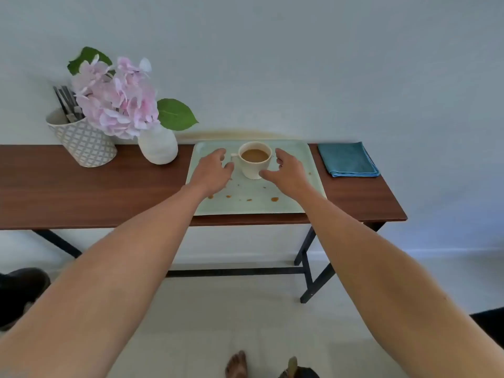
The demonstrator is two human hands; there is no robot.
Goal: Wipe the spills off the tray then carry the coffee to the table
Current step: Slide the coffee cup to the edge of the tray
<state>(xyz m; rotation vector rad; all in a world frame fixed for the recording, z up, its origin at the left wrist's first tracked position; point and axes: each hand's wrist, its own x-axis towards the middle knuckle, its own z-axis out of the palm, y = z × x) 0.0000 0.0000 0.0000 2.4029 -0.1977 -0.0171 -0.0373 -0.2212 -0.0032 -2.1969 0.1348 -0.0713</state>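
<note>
Landmark: the pale green tray [297, 203] lay flat on the brown wooden table [81, 192], toward its right end and against the wall.
Coffee cup: a cream cup [255, 163] full of light brown coffee stood upright on the tray, in its far middle part, with its handle turned to the tray's left side.
Spills: brown coffee drops [274, 199] dotted the tray's near half, in a loose row in front of the cup, with a few smaller specks closer to the cup and one near the tray's right edge.
Left hand: the left hand [212, 170] hovered over the tray just left of the cup, beside the handle, fingers spread and loosely curled, grasping nothing; whether a fingertip touched the handle could not be told.
Right hand: the right hand [287, 170] hovered over the tray just right of the cup, fingers apart and curved toward the cup wall, thumb near the cup's base; it held nothing, and contact with the cup could not be told.
Cloth: a folded blue cloth [347, 159] lay on the table just right of the tray, apart from both hands.
Vase: a white vase [158, 147] with pink flowers stood left of the tray.
Holder: a patterned utensil holder [84, 143] stood farther left of the tray, beyond the vase.
</note>
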